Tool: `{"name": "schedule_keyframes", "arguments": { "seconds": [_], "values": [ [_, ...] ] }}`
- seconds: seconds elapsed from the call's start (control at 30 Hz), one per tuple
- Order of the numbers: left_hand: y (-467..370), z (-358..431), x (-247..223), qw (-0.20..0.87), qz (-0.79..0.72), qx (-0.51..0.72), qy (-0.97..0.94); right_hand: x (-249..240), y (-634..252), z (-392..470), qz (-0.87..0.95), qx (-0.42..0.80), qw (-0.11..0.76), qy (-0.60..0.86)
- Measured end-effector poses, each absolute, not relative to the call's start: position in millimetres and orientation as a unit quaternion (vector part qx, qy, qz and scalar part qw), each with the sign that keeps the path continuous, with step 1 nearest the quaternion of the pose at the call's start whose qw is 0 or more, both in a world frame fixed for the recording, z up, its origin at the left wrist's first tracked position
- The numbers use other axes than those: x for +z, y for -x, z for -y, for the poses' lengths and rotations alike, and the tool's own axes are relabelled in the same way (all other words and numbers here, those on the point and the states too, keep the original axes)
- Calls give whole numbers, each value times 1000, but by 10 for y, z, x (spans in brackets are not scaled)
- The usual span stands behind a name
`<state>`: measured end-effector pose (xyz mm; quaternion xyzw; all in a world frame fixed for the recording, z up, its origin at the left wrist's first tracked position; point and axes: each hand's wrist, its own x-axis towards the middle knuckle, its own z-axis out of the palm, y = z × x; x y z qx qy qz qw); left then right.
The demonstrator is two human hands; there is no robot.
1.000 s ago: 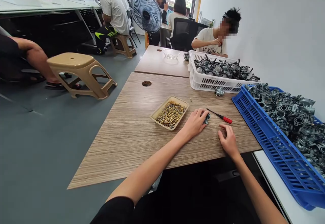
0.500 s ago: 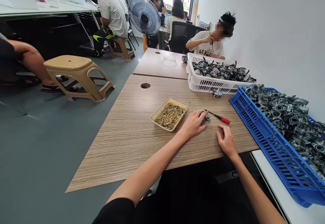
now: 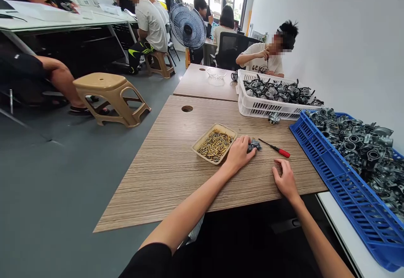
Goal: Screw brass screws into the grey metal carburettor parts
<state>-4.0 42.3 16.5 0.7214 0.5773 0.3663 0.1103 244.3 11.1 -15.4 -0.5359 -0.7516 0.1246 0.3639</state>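
Observation:
My left hand is closed around the left side of a small grey metal carburetor on the wood-grain table; its fingers hide part of the piece. Just left of that hand is a shallow beige tray full of small brass-coloured threaded pieces. A screwdriver with a red and black handle lies to the right of the carburetor. My right hand rests near the table's front edge, fingers loosely bent and apart, holding nothing.
A blue crate heaped with carburetors stands at the right. Behind the table's far part is a white crate of similar pieces, with a single carburetor before it. A co-worker sits beyond. A stool and a fan stand left.
The whole view has shifted slightly. My left hand has slid a little left against the carburetor, so more of the piece shows. My right hand stays resting on the table.

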Motion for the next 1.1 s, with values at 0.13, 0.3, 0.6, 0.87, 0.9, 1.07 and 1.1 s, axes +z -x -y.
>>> {"name": "schedule_keyframes", "arguments": {
  "seconds": [0.13,0.3,0.6,0.87,0.9,1.07,1.1],
  "values": [
    [-30,-358,189,71,-561,381,-731,-163,-2454,-123,753,122,366,533],
    [158,-386,509,28,-534,399,-744,-177,-2454,-133,743,130,379,537],
    [1646,-541,478,185,-629,337,-675,-190,-2424,-129,721,147,392,552],
    [1467,-427,389,77,-619,247,-741,-175,-2417,-120,721,135,384,561],
    [1413,-418,386,63,-623,229,-746,-174,-2419,-120,723,135,383,559],
    [1275,-379,370,30,-639,177,-748,-161,-2419,-119,726,132,381,558],
    [1273,-377,366,29,-638,171,-750,-158,-2417,-118,726,132,380,558]
  ]
}}
